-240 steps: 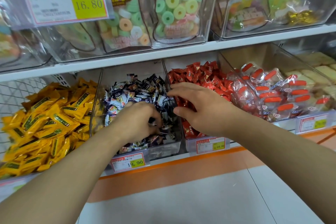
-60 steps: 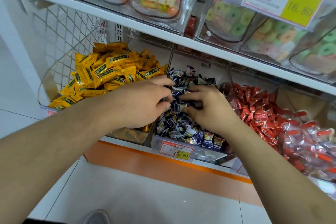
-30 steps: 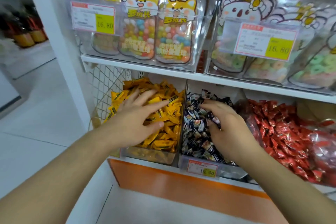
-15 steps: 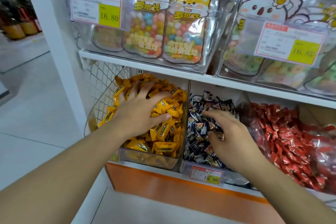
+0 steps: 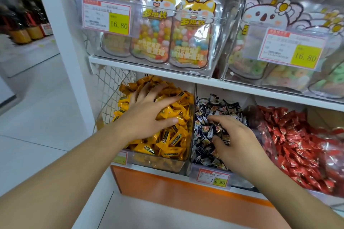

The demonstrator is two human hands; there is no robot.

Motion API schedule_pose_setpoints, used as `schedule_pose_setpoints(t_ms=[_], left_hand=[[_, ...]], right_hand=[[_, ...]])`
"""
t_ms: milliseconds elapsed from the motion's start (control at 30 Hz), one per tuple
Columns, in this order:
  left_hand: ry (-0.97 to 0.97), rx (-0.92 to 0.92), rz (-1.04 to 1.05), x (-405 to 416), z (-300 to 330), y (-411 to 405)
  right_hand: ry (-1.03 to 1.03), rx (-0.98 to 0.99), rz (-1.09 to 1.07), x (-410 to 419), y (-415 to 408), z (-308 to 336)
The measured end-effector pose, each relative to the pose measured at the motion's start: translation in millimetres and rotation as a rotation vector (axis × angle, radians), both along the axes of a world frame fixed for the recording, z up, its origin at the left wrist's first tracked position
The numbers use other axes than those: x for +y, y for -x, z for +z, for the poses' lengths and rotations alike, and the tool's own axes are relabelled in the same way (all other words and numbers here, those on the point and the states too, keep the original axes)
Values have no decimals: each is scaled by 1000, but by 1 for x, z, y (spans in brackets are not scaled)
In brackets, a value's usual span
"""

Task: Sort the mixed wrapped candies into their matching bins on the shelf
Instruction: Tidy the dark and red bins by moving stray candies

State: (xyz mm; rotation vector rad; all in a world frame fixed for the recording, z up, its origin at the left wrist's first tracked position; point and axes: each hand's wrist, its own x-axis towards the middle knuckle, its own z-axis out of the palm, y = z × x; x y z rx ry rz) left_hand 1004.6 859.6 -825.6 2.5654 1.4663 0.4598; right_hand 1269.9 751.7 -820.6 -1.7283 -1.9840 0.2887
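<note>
Shelf tags (image 5: 213,180): 19.90, 16.80

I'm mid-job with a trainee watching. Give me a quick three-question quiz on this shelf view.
1. True or false: the left hand lies spread on the yellow candies.
2. Which candies is the right hand in? A) red B) dark-wrapped C) yellow
3. Fill in: the price tag on the dark candies' bin reads ____.

Key: 1 true. 2 B, the dark-wrapped candies; the red candies lie further right. 3 19.90.
</note>
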Motion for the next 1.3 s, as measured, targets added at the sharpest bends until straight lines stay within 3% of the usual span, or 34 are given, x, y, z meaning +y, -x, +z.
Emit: schedule_pose_setpoints(t_ms=[133, 300, 533, 867, 1300], left_hand=[[7, 21, -122, -19, 13, -3], [0, 202, -196, -25, -14, -16], [-143, 64, -133, 2, -20, -15], [-144, 73, -114, 4, -19, -16], [179, -111, -121, -16, 24, 13]], right_hand=[[-14, 0, -1, 3, 2, 3], [-12, 8, 14, 4, 4, 2], [4, -26, -1, 4, -4, 0], [20, -34, -44, -2, -10, 5], [36, -38, -17, 0, -2, 6]])
